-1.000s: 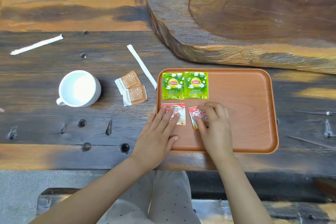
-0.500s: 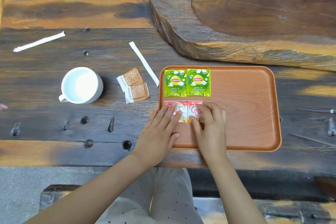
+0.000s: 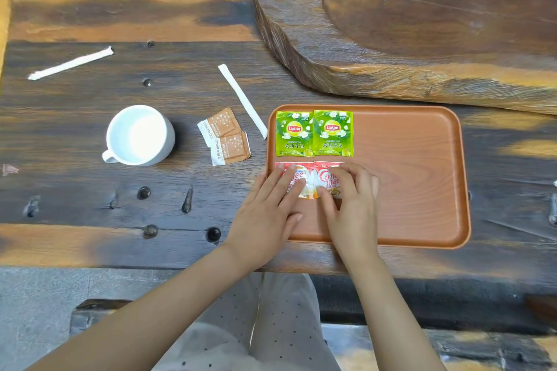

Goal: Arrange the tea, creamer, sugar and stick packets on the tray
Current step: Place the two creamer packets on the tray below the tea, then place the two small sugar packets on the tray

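Observation:
An orange tray [image 3: 416, 178] lies on the wooden table. Two green tea packets [image 3: 313, 133] sit side by side in its far left corner. Just below them lie two red creamer packets [image 3: 310, 173], edge to edge. My left hand [image 3: 268, 214] rests flat with fingers spread on the left creamer packet. My right hand [image 3: 349, 205] presses its fingertips on the right creamer packet. Two brown sugar packets [image 3: 224, 137] lie on the table left of the tray. One white stick packet [image 3: 242, 101] lies beside the tray's left edge, another stick packet [image 3: 70, 63] far left.
A white mug [image 3: 140, 135] stands left of the sugar packets. A thick carved wooden slab [image 3: 407, 24] rises behind the tray. Dark knots and holes dot the table near its front edge.
My right hand slid the right creamer packet leftward and straightened it until it met the left one. The left hand has stayed on its packet.

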Demonstrator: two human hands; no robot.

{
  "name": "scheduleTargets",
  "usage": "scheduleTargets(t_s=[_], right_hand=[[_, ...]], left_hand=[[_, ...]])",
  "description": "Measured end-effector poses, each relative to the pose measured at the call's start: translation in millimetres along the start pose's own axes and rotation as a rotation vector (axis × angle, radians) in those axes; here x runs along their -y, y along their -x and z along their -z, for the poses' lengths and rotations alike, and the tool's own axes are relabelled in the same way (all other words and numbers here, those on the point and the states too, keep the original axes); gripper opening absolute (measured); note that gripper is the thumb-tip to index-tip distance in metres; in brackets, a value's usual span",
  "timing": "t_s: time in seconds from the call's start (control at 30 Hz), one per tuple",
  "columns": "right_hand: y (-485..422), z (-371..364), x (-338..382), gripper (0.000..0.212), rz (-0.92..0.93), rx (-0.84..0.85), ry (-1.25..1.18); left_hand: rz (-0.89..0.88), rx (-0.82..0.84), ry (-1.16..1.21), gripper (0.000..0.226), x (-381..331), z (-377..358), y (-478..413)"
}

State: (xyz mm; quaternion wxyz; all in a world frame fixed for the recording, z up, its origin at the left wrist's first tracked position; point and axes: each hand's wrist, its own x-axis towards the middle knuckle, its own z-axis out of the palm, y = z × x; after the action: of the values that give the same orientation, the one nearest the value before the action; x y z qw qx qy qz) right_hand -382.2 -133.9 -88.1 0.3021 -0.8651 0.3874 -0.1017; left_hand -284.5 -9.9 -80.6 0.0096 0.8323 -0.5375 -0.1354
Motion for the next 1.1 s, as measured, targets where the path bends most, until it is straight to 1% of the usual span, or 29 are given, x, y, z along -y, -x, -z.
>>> scheduleTargets(t_s=[0.27, 0.43, 0.53, 0.6, 0.63, 0.7, 0.83, 0.9, 0.97, 1.03, 1.1], right_hand=[[-0.4, 3.2, 1.2, 0.029, 0.005, -0.016, -0.049], [-8.8, 17.3, 14.0, 0.028, 0.040, -0.002, -0.087], [-31.4, 26.0, 29.5, 0.024, 0.046, 0.124, -0.090], [-53.9, 28.2, 45.6, 0.018, 0.039, 0.267, -0.075], [-66.0, 27.6, 56.1, 0.016, 0.036, 0.354, -0.060], [-89.7, 20.0, 77.8, 0.015, 0.061, 0.477, -0.012], [-121.9, -13.2, 120.3, 0.022, 0.212, 0.547, 0.144], [-121.9, -33.7, 134.8, 0.028, 0.307, 0.524, 0.300], [-111.9, -51.2, 141.3, 0.034, 0.336, 0.494, 0.394], [-98.5, -63.0, 140.4, 0.036, 0.321, 0.477, 0.408], [-89.9, -68.5, 136.7, 0.033, 0.277, 0.450, 0.378]], left_hand=[[0.011, 0.000, 0.017, 0.053, -0.5, 5.5, -2.4], [0.032, -0.035, 0.112, 0.046, 3.9, 19.4, -6.2], [0.101, -0.035, 0.250, 0.045, 25.2, 43.1, -12.9], [0.204, -0.018, 0.368, 0.050, 45.5, 64.9, -17.8], [0.268, 0.005, 0.401, 0.047, 57.3, 74.5, -20.1], [0.360, 0.031, 0.381, 0.040, 82.6, 87.5, -25.9], [0.459, 0.096, 0.304, 0.042, 125.4, 91.0, -46.6], [0.462, 0.153, 0.256, 0.043, 135.2, 84.1, -56.5], [0.433, 0.213, 0.165, 0.041, 137.3, 76.5, -63.8], [0.423, 0.240, 0.104, 0.041, 138.1, 69.8, -69.9], [0.434, 0.232, 0.065, 0.040, 139.2, 65.5, -74.2]])
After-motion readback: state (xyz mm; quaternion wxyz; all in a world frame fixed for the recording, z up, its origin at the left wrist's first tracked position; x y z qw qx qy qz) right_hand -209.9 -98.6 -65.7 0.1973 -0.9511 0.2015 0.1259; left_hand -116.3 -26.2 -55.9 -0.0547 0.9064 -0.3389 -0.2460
